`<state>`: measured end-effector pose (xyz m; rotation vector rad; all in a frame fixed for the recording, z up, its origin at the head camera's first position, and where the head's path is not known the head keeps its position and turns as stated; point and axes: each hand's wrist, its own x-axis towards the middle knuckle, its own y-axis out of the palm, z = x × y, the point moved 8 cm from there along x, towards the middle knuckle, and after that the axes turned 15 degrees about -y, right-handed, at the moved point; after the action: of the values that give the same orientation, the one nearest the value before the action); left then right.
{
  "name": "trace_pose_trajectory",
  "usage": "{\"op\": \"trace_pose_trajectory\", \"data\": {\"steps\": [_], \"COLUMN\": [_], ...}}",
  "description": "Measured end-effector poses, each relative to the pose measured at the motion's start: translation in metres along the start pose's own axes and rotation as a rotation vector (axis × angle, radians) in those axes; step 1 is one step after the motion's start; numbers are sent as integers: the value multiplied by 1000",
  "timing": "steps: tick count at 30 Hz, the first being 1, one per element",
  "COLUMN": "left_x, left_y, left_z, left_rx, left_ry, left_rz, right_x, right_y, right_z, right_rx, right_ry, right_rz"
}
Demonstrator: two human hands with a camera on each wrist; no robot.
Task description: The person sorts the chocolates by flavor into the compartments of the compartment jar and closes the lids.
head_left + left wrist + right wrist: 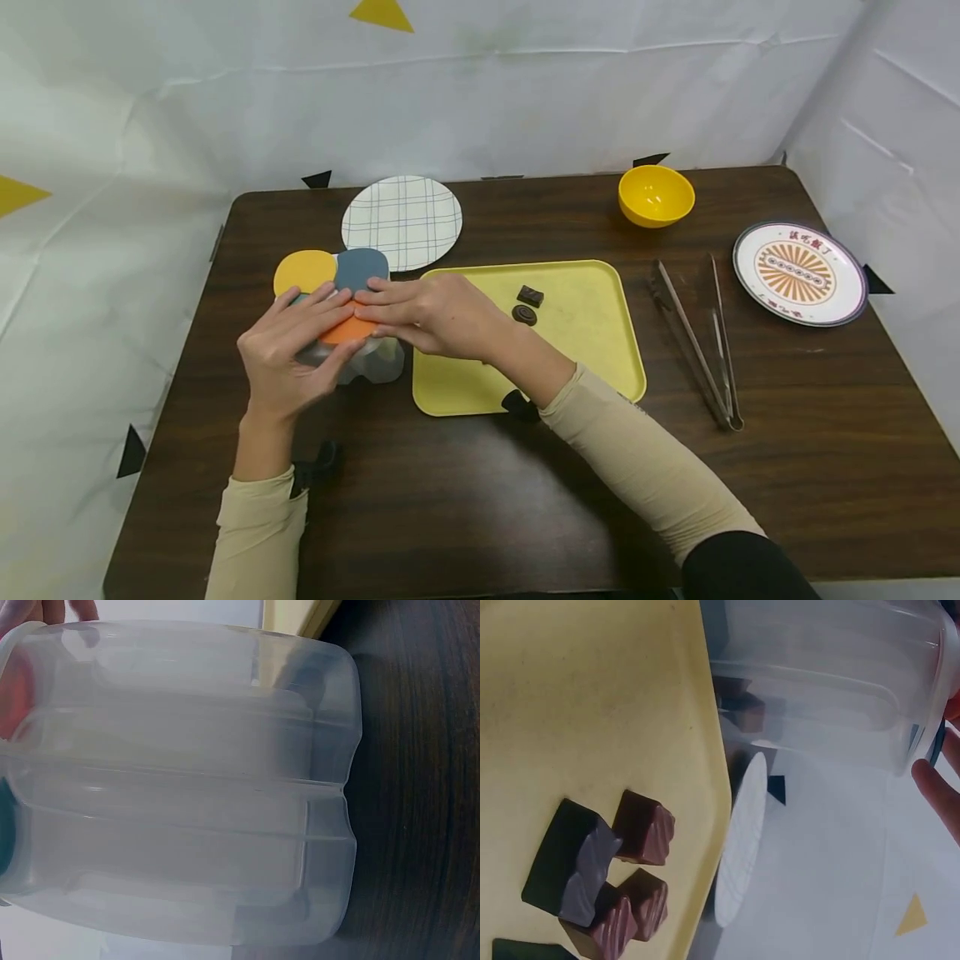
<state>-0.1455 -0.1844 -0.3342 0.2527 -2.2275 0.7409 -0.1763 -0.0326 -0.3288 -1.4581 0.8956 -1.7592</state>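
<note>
A translucent plastic storage box (382,362) with a lobed outline stands left of the tray. Its top carries rounded yellow (303,271), blue (362,268) and orange (348,330) flaps; a bit of teal shows under the left fingers. My left hand (288,358) lies across the top from the left, fingers extended, thumb near the front rim. From the right, my right hand (442,315) rests its straight fingers on the orange flap and the top's edge. Brown pieces (742,709) show through the box's wall in the right wrist view.
A yellow tray (592,333) bears several chocolates (641,829), some hidden by the right arm in the head view. A checked plate (405,221) stands behind the box. Farther right are a yellow bowl (655,196), metal tongs (697,350) and a patterned plate (798,275).
</note>
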Motion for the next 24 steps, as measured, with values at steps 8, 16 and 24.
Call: {"op": "trace_pose_trajectory", "data": {"steps": [8,16,24], "left_x": [2,7,17], "left_y": [0,0,-1], "left_z": [1,-5,-5], "left_rx": [66,118,101], "left_ry": [-23,-18,-37], "left_rz": [12,45,81], "right_x": [0,2,-2], "right_y": [-2,-7,-7], "right_z": [-6,-18,-23], "right_rx": [82,130,114], "right_ry": [19,88,148], "right_rz": [-87,-131,-99]}}
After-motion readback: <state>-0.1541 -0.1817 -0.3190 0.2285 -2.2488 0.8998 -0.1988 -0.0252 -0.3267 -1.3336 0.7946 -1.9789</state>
